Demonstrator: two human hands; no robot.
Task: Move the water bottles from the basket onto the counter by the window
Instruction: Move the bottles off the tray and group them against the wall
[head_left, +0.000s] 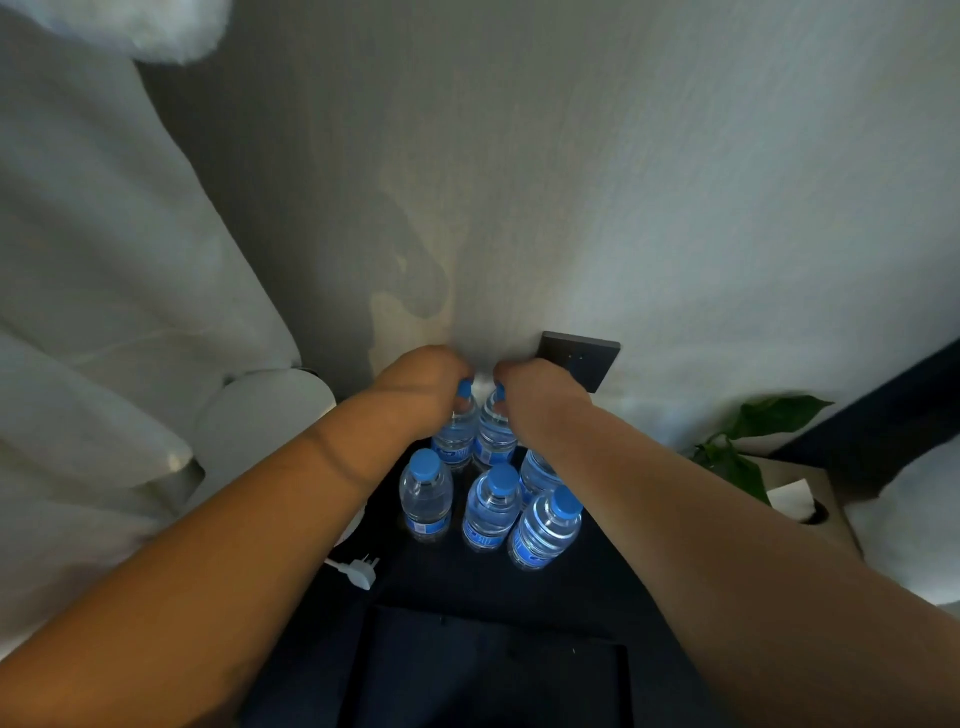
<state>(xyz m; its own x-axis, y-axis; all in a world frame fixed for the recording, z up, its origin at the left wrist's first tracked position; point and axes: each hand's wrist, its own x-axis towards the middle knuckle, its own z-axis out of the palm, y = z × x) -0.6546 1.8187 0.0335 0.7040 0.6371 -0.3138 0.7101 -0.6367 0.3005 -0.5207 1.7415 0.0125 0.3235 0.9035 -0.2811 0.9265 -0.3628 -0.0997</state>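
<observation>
Two water bottles stand upright at the back of the dark surface (597, 582), just under the wall switch (582, 361). I have my left grip (421, 387) clamped on the left bottle (456, 436), my right grip (540, 400) on the right bottle (493, 436), both at the necks, axes vertical.

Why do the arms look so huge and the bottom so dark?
Head view: the wide-angle lens stretches whatever sits near the edges, so both forearms balloon. Light falls from the upper left onto the pale textured wall, leaving the dark counter in shade. The left hand casts a grey shadow on that wall, and glare streaks the clear blue-capped water bottles.
</observation>
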